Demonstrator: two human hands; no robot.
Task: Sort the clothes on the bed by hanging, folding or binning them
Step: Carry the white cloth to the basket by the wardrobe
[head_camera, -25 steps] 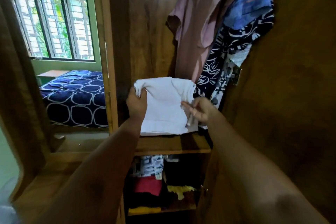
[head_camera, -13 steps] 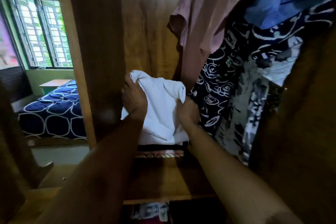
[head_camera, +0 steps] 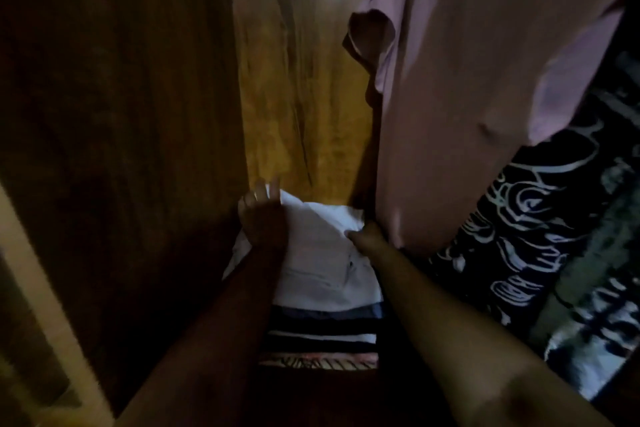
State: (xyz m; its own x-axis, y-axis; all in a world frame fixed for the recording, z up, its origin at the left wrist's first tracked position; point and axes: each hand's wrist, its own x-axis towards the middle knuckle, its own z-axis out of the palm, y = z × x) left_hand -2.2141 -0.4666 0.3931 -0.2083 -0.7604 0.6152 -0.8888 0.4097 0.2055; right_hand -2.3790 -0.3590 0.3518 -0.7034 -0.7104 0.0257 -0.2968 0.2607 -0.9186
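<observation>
Laying the folded white garment [head_camera: 322,253] on top of a stack of folded clothes [head_camera: 322,329] deep inside the wardrobe [head_camera: 121,149]; looks like the putting-away end of a fold, judging by the flat, square lie of the cloth. Held at the far-left corner by the left grip [head_camera: 263,218], fingers [head_camera: 258,196] curled over the edge. Pressed at the right edge by the right grip [head_camera: 363,236], only wrist and heel showing. Cannot tell whether closed on the cloth or merely pushing, the rest being hidden behind the hem of a hanging pink shirt [head_camera: 485,80].

Next, probably: let go at both sides, smooth the top layer, and draw both arms straight back without dragging the garment forward or snagging the pink hem. Calls for a light release, to avoid sliding soft cloth off a soft stack or spoiling the fold. Then back to the bed for another piece, presumably. Cannot judge the amount left, with the bed out of view.

Resting under the white layer: dark and pale bands of folded cloth, with a patterned piece [head_camera: 318,360] at the bottom. Cannot make out the shelf beneath in the gloom. Closed in by a dark wooden side panel on the left and a lighter, orange-brown back panel [head_camera: 304,97] behind. Hanging to the right of the pink shirt, a dark garment with white swirls [head_camera: 536,218]. Very dim throughout, brightest high up at the back
</observation>
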